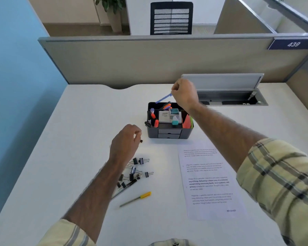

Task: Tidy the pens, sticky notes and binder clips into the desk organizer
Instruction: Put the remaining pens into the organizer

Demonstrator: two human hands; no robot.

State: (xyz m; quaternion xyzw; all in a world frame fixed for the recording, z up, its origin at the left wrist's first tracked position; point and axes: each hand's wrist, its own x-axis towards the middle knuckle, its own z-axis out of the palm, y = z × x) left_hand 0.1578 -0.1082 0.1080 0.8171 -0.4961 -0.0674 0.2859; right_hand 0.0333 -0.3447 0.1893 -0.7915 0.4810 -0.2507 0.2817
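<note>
A dark desk organizer (169,134) stands mid-desk, holding markers, a white box, and orange and green sticky notes (187,121) at its right end. My right hand (184,94) is above its back compartment, shut on a blue pen (163,98) that slants down into it. My left hand (125,142) hovers left of the organizer, fingers pinched on a small dark thing, likely a binder clip (141,141). Several black binder clips (135,172) lie scattered below that hand. A yellow-capped pen (136,198) lies nearer me, with a dark pen (126,186) among the clips.
A printed paper sheet (210,178) lies on the white desk to the right of the clips. An open cable hatch (229,98) sits behind the organizer at the right. A beige partition (149,61) borders the desk's far edge.
</note>
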